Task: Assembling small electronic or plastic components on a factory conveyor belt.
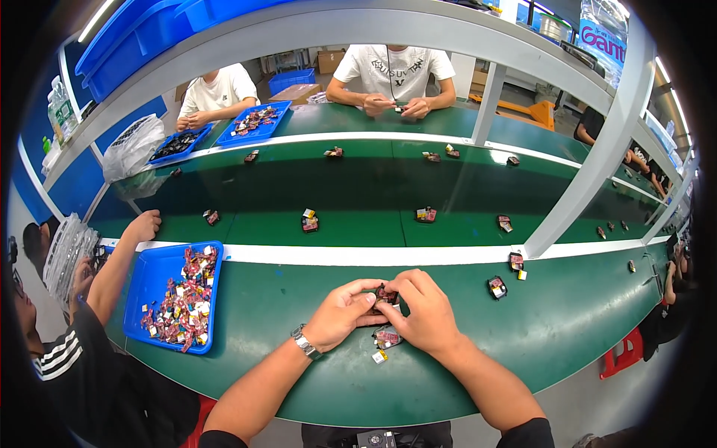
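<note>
Left hand (340,312) and right hand (427,313), fingers (363,302) pinched closely on a small dark-and-red part (385,296) between them, over the green desk (523,351), long axis and pointing hidden by the grip

We see a green desk (538,336), a white strip (321,255), a blue tray (151,282), red, white and yellow parts (181,317), a silver watch (305,343), a black-and-red held piece (385,297) and a white-striped black shirt (97,373).

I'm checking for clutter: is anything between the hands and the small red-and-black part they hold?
Nothing visible does: the left hand and right hand both touch the small red-and-black part. A similar piece lies on the green table, just below in view, not between.
</note>
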Action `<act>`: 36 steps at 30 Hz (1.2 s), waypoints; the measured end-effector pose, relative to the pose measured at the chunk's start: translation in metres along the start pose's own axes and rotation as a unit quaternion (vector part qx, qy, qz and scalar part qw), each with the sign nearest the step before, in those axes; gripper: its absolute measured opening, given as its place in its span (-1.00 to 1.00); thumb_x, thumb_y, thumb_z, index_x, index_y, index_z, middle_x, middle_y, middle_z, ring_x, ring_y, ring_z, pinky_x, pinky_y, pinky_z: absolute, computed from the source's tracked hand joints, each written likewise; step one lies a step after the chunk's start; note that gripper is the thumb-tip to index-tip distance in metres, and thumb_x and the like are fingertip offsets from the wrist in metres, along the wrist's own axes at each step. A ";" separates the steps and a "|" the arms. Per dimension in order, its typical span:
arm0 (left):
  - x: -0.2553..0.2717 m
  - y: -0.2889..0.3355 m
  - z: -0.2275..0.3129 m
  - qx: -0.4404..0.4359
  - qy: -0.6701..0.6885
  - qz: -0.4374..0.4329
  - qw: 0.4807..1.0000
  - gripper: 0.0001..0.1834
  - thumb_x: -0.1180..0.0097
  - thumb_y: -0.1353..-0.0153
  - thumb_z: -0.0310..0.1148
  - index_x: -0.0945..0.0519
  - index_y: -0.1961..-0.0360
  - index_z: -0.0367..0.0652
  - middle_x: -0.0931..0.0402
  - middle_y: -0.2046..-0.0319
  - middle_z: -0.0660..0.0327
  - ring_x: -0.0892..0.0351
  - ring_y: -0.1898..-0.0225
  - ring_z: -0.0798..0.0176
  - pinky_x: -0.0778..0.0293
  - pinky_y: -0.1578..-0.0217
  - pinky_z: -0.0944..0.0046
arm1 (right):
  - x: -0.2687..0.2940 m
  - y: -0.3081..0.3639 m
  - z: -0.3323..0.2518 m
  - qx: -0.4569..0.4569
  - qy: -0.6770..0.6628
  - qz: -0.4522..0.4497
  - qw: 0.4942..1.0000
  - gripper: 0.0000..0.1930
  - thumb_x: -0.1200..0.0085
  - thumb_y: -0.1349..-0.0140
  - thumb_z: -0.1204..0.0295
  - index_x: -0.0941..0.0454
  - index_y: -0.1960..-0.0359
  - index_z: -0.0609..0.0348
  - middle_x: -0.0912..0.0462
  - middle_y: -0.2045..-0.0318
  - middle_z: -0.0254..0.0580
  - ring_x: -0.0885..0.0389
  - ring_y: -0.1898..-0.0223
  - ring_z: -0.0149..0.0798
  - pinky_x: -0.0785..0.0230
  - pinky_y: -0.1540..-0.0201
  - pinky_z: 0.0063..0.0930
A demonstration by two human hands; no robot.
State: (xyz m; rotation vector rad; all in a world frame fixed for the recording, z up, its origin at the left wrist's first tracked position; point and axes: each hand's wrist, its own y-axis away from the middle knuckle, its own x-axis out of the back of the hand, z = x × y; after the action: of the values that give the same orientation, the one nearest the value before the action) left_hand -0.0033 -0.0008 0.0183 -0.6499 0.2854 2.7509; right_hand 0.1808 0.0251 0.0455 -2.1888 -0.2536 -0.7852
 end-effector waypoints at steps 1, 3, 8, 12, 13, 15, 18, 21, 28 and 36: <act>0.001 0.000 -0.001 0.000 0.000 0.000 1.000 -0.62 0.07 -0.43 -0.36 -0.36 -0.21 -0.27 -0.48 -0.05 0.08 -0.54 -0.06 0.23 -0.53 -0.11 0.11 | -0.001 0.001 0.001 0.000 0.000 0.000 1.000 -0.76 -0.31 0.01 0.54 -0.56 0.28 0.19 -0.56 0.30 -0.19 -0.60 0.29 -0.16 -0.49 0.28 -0.34; 0.004 -0.001 -0.004 -0.007 0.002 -0.005 1.000 -0.59 0.12 -0.44 -0.42 -0.29 -0.26 -0.29 -0.44 -0.10 0.06 -0.49 -0.12 0.22 -0.51 -0.16 0.16 | -0.005 0.004 0.007 -0.001 0.017 -0.013 1.000 -0.77 -0.27 -0.05 0.49 -0.57 0.22 0.13 -0.55 0.27 -0.28 -0.58 0.22 -0.21 -0.52 0.28 -0.37; 0.000 0.001 -0.003 -0.023 0.016 0.019 0.999 -0.58 0.06 -0.42 -0.39 -0.30 -0.25 -0.27 -0.47 -0.06 0.07 -0.50 -0.11 0.18 -0.48 -0.18 0.05 | -0.004 0.003 0.011 0.053 0.019 -0.015 0.998 -0.78 -0.25 -0.01 0.56 -0.58 0.26 0.11 -0.54 0.26 -0.28 -0.56 0.23 -0.18 -0.49 0.23 -0.34; 0.003 -0.001 -0.003 -0.015 0.003 0.019 1.000 -0.58 0.08 -0.42 -0.41 -0.29 -0.25 -0.26 -0.47 -0.06 0.08 -0.50 -0.12 0.17 -0.49 -0.17 0.07 | 0.001 -0.002 0.014 0.063 -0.010 -0.060 0.996 -0.75 -0.24 0.04 0.59 -0.60 0.27 0.11 -0.51 0.31 -0.29 -0.52 0.21 -0.15 -0.44 0.15 -0.30; 0.003 -0.001 -0.002 -0.009 -0.005 0.014 1.000 -0.59 0.08 -0.42 -0.41 -0.29 -0.25 -0.27 -0.47 -0.06 0.08 -0.51 -0.11 0.17 -0.50 -0.16 0.08 | 0.003 -0.002 0.016 0.063 -0.010 -0.061 0.996 -0.75 -0.24 0.04 0.59 -0.60 0.27 0.11 -0.51 0.31 -0.29 -0.52 0.21 -0.15 -0.44 0.15 -0.30; 0.003 0.000 -0.002 -0.013 -0.008 0.009 1.000 -0.61 0.09 -0.42 -0.43 -0.30 -0.24 -0.27 -0.46 -0.05 0.09 -0.52 -0.09 0.18 -0.51 -0.15 0.10 | 0.006 -0.002 0.020 0.054 -0.028 -0.119 0.991 -0.77 -0.26 0.03 0.56 -0.61 0.28 0.09 -0.49 0.31 -0.28 -0.50 0.20 -0.16 -0.43 0.15 -0.31; 0.000 0.000 0.000 0.000 -0.031 0.013 0.999 -0.62 0.12 -0.42 -0.46 -0.30 -0.23 -0.27 -0.46 -0.05 0.08 -0.54 -0.08 0.19 -0.52 -0.14 0.13 | 0.009 -0.002 0.018 0.020 -0.030 -0.125 0.992 -0.82 -0.29 0.01 0.52 -0.64 0.33 0.06 -0.49 0.28 -0.28 -0.49 0.18 -0.17 -0.43 0.16 -0.34; 0.005 -0.001 -0.001 0.000 -0.031 0.003 1.000 -0.62 0.10 -0.39 -0.49 -0.30 -0.21 -0.27 -0.45 -0.07 0.06 -0.53 -0.08 0.20 -0.52 -0.13 0.16 | 0.005 -0.001 0.017 -0.013 -0.029 -0.084 0.996 -0.88 -0.30 -0.01 0.49 -0.67 0.37 0.05 -0.50 0.24 -0.29 -0.48 0.15 -0.18 -0.43 0.16 -0.37; 0.005 0.000 -0.001 -0.034 -0.079 -0.037 0.996 -0.57 0.01 -0.34 -0.55 -0.29 -0.22 -0.25 -0.46 -0.07 0.07 -0.52 -0.08 0.25 -0.52 -0.12 0.19 | 0.002 0.000 0.015 -0.021 -0.060 -0.071 0.995 -0.89 -0.28 -0.04 0.48 -0.67 0.37 0.07 -0.53 0.13 -0.27 -0.48 0.08 -0.16 -0.43 0.13 -0.34; 0.007 0.002 0.002 0.019 -0.025 -0.044 0.999 -0.62 0.01 -0.36 -0.49 -0.33 -0.18 -0.24 -0.48 -0.06 0.10 -0.52 -0.11 0.21 -0.53 -0.12 0.14 | 0.011 0.000 0.014 -0.002 -0.088 -0.121 0.989 -0.88 -0.26 -0.07 0.45 -0.65 0.33 0.07 -0.51 0.02 -0.24 -0.45 -0.06 -0.11 -0.41 -0.04 -0.26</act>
State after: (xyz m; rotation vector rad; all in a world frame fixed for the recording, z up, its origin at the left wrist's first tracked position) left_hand -0.0103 -0.0001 0.0173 -0.5700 0.2915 2.6668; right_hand 0.1958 0.0345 0.0455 -2.2606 -0.6175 -0.7213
